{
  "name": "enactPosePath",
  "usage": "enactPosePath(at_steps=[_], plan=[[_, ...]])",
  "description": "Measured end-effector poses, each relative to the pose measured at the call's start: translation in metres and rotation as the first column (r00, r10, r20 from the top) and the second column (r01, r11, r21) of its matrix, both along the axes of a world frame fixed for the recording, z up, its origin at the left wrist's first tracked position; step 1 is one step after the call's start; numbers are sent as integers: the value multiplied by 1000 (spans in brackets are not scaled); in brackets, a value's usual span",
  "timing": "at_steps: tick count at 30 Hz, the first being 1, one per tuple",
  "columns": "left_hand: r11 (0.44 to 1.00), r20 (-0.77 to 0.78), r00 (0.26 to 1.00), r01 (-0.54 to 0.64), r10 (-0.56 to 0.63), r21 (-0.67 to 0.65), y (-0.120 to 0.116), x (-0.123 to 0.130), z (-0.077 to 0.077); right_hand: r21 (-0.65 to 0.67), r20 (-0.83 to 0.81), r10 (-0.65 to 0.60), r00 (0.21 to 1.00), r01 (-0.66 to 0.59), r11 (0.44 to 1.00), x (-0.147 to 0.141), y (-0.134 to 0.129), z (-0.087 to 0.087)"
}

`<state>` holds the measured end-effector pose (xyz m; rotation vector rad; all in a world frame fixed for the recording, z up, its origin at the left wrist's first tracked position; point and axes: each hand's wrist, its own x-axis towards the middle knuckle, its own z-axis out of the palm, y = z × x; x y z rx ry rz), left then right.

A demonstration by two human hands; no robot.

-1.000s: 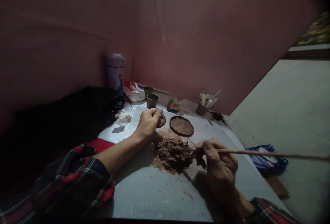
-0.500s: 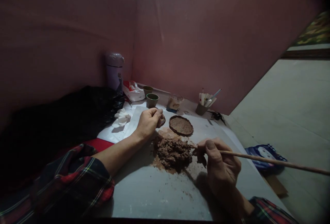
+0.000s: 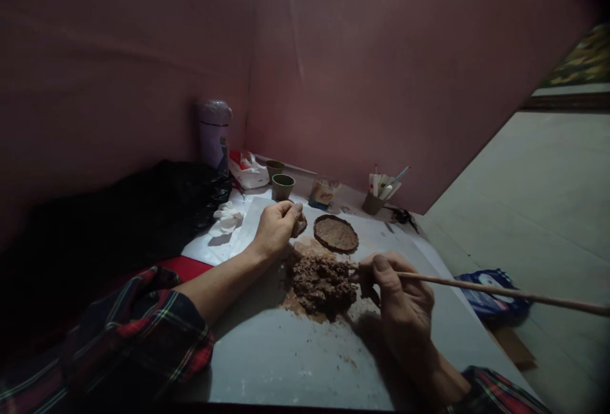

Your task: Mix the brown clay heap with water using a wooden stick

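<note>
A heap of crumbly, wet brown clay-like paste lies on the white table. My right hand grips a long thin wooden stick, its near end meeting the right side of the heap and its far end running out to the right. Just behind the heap, my left hand is closed on a small brown lump, mostly covered by the fingers. Right of that hand lies a flat round brown disc with a raised rim.
Behind stand a green-rimmed cup, a stained clear container and a pot of brushes. To the left are a crumpled white glove, a purple flask and black plastic. A pink partition encloses the back.
My right hand has shifted a little left and up with the stick, closer to the heap. The left hand keeps nearly the same place and grip.
</note>
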<state>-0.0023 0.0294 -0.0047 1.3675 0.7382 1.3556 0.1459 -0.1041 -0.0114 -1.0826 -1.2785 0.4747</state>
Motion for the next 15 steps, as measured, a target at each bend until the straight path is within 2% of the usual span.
enactPosePath(at_steps=[3, 5, 11, 13, 15], plan=[[1000, 4, 1000, 2, -2, -4, 0, 0, 0, -79, 108, 99, 989, -91, 993, -2, 1, 1], [1000, 4, 1000, -5, 5, -12, 0, 0, 1, -101, 119, 142, 983, -130, 986, -2, 0, 3], [1000, -2, 1000, -9, 9, -27, -2, 0, 4, 44, -34, 30, 999, -29, 999, 4, -3, -1], [999, -5, 1000, -11, 11, -31, -2, 0, 4, 18, 61, 87, 994, -88, 996, 4, -2, -2], [1000, -11, 1000, -17, 17, -23, -1, 0, 3, -75, 200, 205, 958, -193, 978, 3, -1, 0]])
